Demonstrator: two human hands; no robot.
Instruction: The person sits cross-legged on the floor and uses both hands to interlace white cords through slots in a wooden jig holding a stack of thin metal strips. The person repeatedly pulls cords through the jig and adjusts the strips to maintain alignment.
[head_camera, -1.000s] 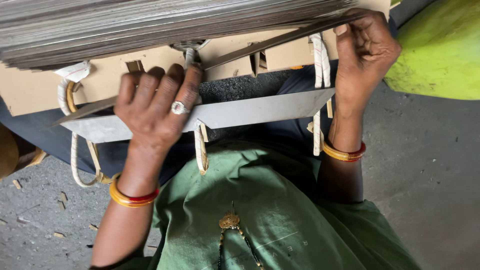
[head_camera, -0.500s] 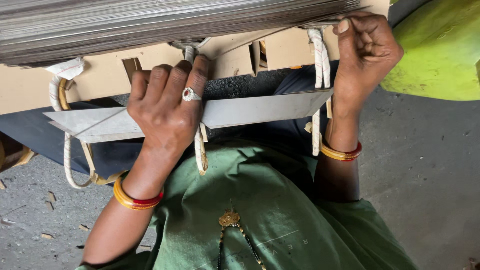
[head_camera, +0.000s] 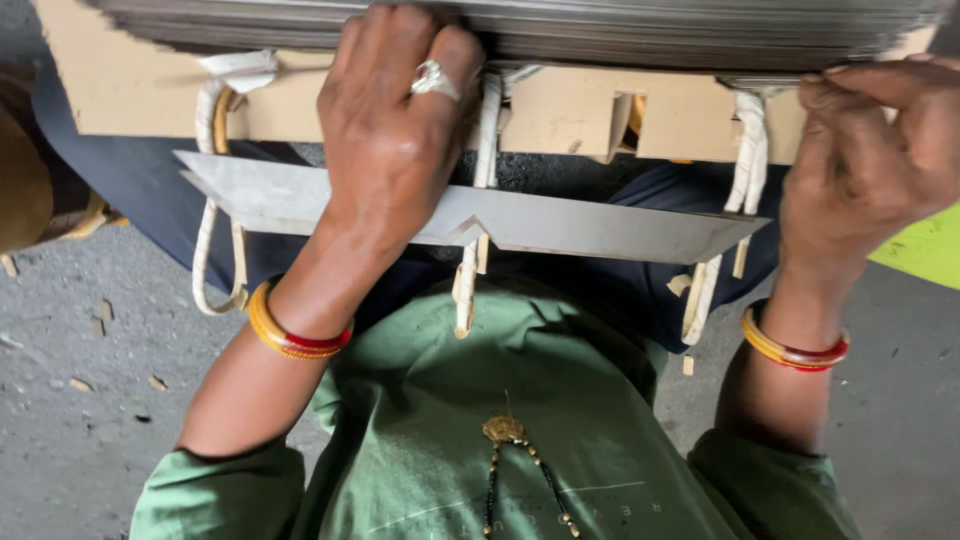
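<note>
Left hand (head_camera: 395, 130): clamped at 12 o'clock on the stacked steel laminations (head_camera: 520, 25).
Right hand (head_camera: 870, 165): curled on stack's 2 o'clock edge.
Loose lamination strip (head_camera: 600, 232): keep level, edges flush.

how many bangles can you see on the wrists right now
2 sets. One set of gold and red bangles is on the left wrist, below the left hand. The other set is on the right wrist, below the right hand. Single bangles within each set are hard to separate.

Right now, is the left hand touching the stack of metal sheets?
Touching: the head view shows the left hand with fingers curled against the stack of metal sheets.
</note>
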